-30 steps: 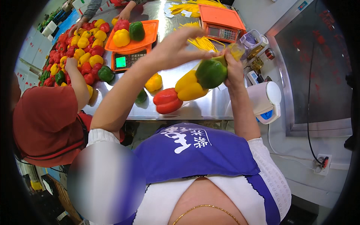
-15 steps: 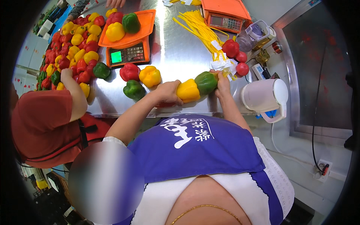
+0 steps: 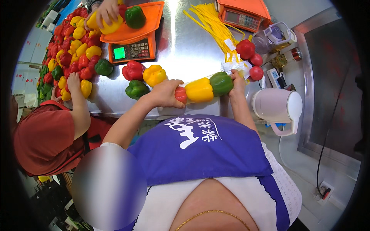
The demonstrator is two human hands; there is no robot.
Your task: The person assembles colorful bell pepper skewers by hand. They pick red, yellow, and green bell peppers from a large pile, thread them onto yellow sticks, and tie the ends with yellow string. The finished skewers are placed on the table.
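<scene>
Near the table's front edge, a red bell pepper (image 3: 180, 95), a yellow bell pepper (image 3: 199, 89) and a green bell pepper (image 3: 221, 84) lie end to end in a row. Shiny edges around them look like clear film. My left hand (image 3: 165, 93) is closed around the red one at the row's left end. At the other end my right hand (image 3: 237, 84) grips the green one; its fingertips are partly hidden. Left of my hands sit another red bell pepper (image 3: 133, 70), a yellow one (image 3: 154, 75) and a green one (image 3: 137, 89).
An orange scale (image 3: 133, 50) holds peppers under another person's hand (image 3: 108, 13). A co-worker's hand (image 3: 74, 82) touches the pepper pile (image 3: 71, 48) at left. Yellow strips (image 3: 210, 23), a second scale (image 3: 241, 19), tape rolls (image 3: 256, 73) and a kettle (image 3: 271, 104) stand right.
My left hand has shifted left along the row, and the red pepper now shows beside the yellow one. A far person's hand has come over the scale onto a yellow pepper.
</scene>
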